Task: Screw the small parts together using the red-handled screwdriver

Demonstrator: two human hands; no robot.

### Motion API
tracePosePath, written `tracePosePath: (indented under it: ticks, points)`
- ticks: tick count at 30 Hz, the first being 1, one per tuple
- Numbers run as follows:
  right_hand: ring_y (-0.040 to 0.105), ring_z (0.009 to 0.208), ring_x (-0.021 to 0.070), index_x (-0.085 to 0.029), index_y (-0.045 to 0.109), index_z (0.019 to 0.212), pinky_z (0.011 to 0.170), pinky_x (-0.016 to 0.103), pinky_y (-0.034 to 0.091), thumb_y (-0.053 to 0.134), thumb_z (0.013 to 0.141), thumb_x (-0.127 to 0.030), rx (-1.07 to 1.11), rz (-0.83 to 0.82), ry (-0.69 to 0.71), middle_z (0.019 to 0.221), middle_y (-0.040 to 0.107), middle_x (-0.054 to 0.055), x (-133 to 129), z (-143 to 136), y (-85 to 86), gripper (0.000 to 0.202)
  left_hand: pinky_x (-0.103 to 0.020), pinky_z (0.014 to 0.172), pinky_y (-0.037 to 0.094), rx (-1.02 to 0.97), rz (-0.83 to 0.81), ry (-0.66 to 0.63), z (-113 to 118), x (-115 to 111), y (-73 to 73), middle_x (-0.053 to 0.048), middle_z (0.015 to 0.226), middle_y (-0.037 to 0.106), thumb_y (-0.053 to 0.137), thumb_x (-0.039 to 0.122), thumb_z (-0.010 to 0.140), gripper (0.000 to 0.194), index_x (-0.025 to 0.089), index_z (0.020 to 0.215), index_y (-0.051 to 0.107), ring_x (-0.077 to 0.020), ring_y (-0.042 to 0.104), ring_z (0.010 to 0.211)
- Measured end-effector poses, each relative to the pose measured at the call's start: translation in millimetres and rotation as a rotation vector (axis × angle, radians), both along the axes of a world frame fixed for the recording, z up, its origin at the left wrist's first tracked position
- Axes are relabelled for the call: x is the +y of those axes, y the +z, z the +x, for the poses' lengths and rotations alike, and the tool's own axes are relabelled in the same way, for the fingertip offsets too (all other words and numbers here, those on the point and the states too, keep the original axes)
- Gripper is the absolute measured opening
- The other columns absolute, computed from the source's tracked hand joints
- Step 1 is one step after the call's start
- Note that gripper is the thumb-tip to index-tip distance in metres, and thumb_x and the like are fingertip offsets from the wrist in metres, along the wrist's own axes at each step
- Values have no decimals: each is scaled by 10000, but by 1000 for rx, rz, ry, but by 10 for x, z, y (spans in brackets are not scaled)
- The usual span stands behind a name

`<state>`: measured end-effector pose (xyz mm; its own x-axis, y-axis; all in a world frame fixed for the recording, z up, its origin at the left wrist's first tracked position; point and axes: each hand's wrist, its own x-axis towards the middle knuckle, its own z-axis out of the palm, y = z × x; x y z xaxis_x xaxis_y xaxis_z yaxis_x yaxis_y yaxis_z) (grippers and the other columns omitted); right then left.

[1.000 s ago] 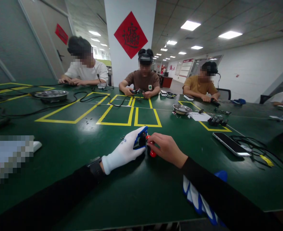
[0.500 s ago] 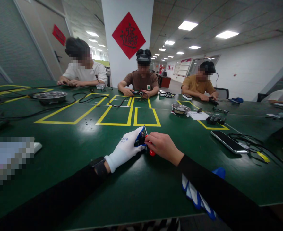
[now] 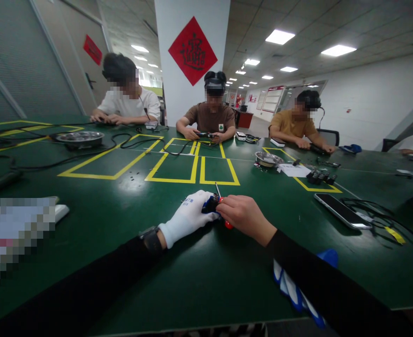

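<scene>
My left hand (image 3: 191,213), in a white glove with blue on the finger side, is closed round a small black part (image 3: 211,202) with a metal ring on top. Bare, my right hand (image 3: 243,213) grips a red-handled screwdriver (image 3: 228,225), whose thin metal shaft points up and away beside the black part. The two hands are close together above the green table (image 3: 178,285). My fingers hide much of the black part and of the handle.
A phone (image 3: 342,210) and cables lie to the right. Under my right forearm is a blue-and-white glove (image 3: 291,290). Metal bowls (image 3: 268,159), black parts (image 3: 320,176) and paper stand farther off. Three people sit across the table; another is partly visible at far right.
The view has shifted slightly left, so the scene sits farther right. The screwdriver shaft leans more to the left, and its tip stands clearer of my gloved fingers. Both hands keep their holds.
</scene>
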<state>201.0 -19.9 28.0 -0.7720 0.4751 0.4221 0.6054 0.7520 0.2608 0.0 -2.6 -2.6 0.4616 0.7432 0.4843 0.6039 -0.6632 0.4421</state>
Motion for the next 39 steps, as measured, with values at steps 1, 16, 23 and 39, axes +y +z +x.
tracePosePath:
  ticks: [1, 16, 23, 39]
  points:
    - [561, 739, 161, -180, 640, 924, 609, 296, 334, 519, 933, -186, 0, 4, -1, 868, 674, 38, -6, -1, 4, 121, -385, 802, 490, 2, -1, 2, -2, 6, -4, -66, 968, 622, 700, 341, 772, 301, 179, 1008, 609, -235, 598, 896]
    - [605, 741, 152, -183, 642, 901, 677, 276, 443, 580, 906, -240, 386, -235, -33, 844, 676, 28, 6, 33, -21, 85, -407, 860, 492, -8, -40, -21, 9, -92, 63, -80, 1026, 637, 667, 289, 798, 305, 191, 1078, 598, -253, 607, 959]
    - [503, 1193, 235, -207, 549, 1231, 988, 424, 462, 502, 825, 6, 223, -338, -57, 1330, 561, 94, 176, 149, -123, 461, -392, 874, 495, -14, -103, -56, 14, -122, 86, -61, 1039, 652, 662, 275, 786, 253, 200, 1023, 612, -247, 614, 972]
    - [606, 934, 182, -213, 611, 985, 767, 292, 483, 570, 749, 34, 131, -427, -10, 1021, 628, 50, 105, 251, -6, 344, -405, 909, 487, -38, -93, -53, 40, -155, 55, -70, 1063, 625, 618, 262, 811, 319, 193, 1119, 574, -243, 602, 999]
